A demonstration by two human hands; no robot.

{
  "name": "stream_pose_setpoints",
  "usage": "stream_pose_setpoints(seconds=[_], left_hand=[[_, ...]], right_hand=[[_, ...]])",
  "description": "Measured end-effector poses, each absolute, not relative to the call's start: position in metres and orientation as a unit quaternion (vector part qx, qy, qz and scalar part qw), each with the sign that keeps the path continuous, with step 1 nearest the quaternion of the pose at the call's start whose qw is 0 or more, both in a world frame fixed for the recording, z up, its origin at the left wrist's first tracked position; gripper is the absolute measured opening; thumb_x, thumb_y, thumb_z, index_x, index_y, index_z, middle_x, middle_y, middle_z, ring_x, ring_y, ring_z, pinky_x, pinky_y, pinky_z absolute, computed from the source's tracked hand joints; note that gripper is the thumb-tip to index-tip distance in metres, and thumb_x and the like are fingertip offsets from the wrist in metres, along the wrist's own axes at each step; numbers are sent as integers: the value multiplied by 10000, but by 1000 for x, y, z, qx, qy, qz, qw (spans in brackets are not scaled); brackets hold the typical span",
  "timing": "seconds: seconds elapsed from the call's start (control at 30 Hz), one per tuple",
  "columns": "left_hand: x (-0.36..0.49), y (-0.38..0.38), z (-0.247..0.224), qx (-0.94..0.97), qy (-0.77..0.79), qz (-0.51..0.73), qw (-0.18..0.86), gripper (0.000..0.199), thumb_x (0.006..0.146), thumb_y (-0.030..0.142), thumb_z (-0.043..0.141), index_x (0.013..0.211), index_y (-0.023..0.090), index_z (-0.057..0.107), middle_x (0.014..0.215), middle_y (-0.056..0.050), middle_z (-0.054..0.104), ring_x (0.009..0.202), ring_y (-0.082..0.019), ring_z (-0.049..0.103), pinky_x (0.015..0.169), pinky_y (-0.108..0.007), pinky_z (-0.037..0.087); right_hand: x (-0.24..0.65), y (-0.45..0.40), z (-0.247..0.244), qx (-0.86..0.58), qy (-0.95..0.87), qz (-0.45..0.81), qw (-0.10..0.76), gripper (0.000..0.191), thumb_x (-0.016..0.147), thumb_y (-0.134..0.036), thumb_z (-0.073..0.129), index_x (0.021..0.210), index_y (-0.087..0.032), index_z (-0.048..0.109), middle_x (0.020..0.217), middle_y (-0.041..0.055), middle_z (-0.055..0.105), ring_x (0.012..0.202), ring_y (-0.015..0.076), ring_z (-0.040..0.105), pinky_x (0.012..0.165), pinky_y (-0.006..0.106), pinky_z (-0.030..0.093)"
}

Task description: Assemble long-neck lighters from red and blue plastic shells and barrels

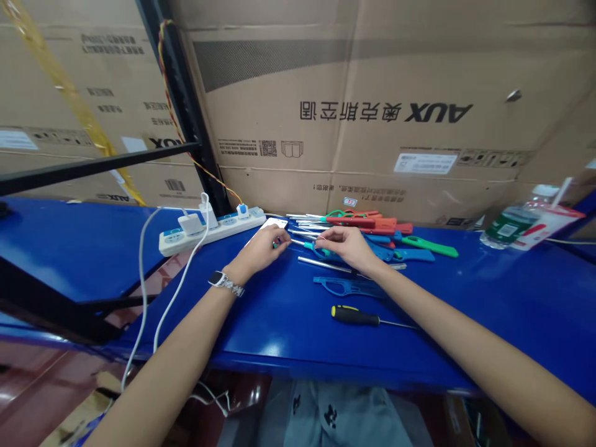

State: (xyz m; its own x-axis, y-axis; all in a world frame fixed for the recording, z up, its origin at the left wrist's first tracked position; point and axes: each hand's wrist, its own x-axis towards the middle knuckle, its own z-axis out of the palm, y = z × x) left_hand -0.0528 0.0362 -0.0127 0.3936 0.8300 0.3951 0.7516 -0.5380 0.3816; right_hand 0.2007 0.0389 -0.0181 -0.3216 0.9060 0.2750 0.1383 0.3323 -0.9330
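Note:
My left hand (269, 247), a watch on its wrist, is closed in a pinch beside a white phone (274, 223). What its fingertips hold is too small to make out. Across from it, my right hand (347, 245) pinches thumb and forefinger together above a blue long-necked lighter (321, 251); something thin and pale may show at the fingertips. Behind and right of the hands lie several more lighters: red ones (358, 221) and one with a green handle (431, 246). Nearer me are a metal tube (323, 265) and a blue handle shell (347, 287).
A black and yellow screwdriver (356, 316) lies toward the front of the blue table (279, 329). At left stands a white power strip (214, 231) with plugs and trailing cables. A bottle (510, 223) and a cup (547, 226) are at right. Cardboard boxes (279, 81) wall the back.

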Motion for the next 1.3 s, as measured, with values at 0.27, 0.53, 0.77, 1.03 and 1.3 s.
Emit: stream_pose_setpoints(seconds=[0.27,0.53,0.77,1.03,1.3], left_hand=[[15,74,5,818,547,165,71,67,855,202,754,828,150,787,826,-93,748,807,-241,705,774,-327,529],[32,97,-13,798,580,143,73,37,795,158,770,820,146,793,762,-108,742,854,-262,738,806,-309,546],[25,92,-11,807,568,141,83,74,818,116,715,782,160,764,819,-103,749,874,-256,730,830,-312,546],[18,86,-10,811,551,151,123,76,787,119,704,734,174,709,751,-53,738,732,-192,687,721,-262,520],[18,83,-13,813,531,195,141,102,756,76,657,754,174,684,751,-44,728,725,-185,692,724,-261,525]], right_hand=[[224,41,-19,-406,-628,444,494,470,594,-551,927,822,-198,716,683,18,709,608,180,673,658,363,596],[231,42,-23,-395,-612,456,511,455,620,-548,916,825,-213,687,717,14,710,662,208,729,709,403,646],[241,33,-26,-388,-608,457,521,455,634,-554,907,819,-214,668,762,12,706,670,202,728,707,401,645],[247,28,-23,-387,-613,461,512,417,687,-521,886,855,-212,663,741,9,697,698,204,735,739,401,633],[242,23,-23,-383,-613,461,514,435,662,-547,894,835,-227,656,722,-1,698,677,202,732,731,402,634]])
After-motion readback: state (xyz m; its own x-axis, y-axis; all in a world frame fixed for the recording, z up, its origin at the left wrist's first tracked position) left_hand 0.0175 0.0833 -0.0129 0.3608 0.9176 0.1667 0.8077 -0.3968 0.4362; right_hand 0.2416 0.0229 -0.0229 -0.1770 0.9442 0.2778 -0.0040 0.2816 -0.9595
